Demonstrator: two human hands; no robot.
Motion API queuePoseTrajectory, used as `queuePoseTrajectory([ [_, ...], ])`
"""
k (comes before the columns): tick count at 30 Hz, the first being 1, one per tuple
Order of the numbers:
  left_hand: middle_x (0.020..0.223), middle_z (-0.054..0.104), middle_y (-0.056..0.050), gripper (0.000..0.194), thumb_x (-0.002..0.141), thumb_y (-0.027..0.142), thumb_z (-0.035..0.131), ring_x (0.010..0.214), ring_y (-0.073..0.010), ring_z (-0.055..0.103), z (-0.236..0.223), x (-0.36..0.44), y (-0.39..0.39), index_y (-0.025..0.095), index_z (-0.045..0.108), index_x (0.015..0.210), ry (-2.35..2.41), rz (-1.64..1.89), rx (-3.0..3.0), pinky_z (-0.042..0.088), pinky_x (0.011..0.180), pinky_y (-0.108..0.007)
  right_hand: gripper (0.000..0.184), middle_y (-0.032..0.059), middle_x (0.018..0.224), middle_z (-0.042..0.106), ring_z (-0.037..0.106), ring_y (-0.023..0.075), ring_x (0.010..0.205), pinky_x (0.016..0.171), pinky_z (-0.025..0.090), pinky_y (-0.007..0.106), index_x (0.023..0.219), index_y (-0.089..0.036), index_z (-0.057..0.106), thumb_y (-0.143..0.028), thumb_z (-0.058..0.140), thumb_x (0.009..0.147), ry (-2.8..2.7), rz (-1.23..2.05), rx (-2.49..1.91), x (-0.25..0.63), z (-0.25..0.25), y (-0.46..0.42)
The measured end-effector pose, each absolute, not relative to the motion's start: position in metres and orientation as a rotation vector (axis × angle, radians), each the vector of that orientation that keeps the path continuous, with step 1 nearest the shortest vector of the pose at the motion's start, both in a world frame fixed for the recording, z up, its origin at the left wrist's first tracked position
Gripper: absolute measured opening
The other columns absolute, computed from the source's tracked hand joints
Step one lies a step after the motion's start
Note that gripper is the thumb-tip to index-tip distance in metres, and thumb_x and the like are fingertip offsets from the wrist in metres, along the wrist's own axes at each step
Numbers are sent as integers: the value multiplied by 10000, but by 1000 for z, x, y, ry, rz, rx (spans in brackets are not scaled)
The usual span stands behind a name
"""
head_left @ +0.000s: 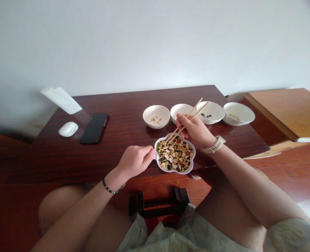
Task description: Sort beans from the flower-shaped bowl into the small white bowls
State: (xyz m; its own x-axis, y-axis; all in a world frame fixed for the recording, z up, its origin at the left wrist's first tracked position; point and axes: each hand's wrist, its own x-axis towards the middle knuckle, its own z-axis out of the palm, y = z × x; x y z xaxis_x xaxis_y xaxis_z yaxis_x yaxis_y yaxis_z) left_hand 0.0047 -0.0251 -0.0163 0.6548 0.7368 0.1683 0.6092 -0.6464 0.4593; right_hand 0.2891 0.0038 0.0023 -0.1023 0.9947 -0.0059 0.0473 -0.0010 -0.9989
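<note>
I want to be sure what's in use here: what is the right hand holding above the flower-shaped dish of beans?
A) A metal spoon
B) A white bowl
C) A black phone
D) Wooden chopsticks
D. The right hand grips wooden chopsticks, their tips reaching down into the mixed beans in the flower-shaped dish.

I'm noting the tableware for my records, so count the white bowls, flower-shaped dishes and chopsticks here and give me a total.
white bowls: 4
flower-shaped dish: 1
wooden chopsticks: 2
Total: 7
</note>
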Motion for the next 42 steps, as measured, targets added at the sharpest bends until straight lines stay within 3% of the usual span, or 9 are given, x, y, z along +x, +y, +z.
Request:
queuePoseTrajectory([
  [19, 645, 644, -7, 429, 1125, 319, 470, 578, -146, 542, -16, 5, -25, 204, 595, 731, 1071, 486, 2504, 312, 630, -300, 566, 1, 505, 560, 467, 85, 430, 417, 268, 212, 767, -212, 574, -696, 596, 1059, -1299, 1280, -1194, 287, 4, 1],
  [42, 645, 631, -1, 427, 1129, 317, 471, 583, -142, 536, -16, 5, -25, 201, 576, 732, 1068, 484, 2494, 304, 639, -305, 551, -4, 514, 560, 471, 91, 439, 452, 329, 232, 785, -212, 612, -683, 593, 1070, -1327, 1208, -1179, 295, 7, 0],
])
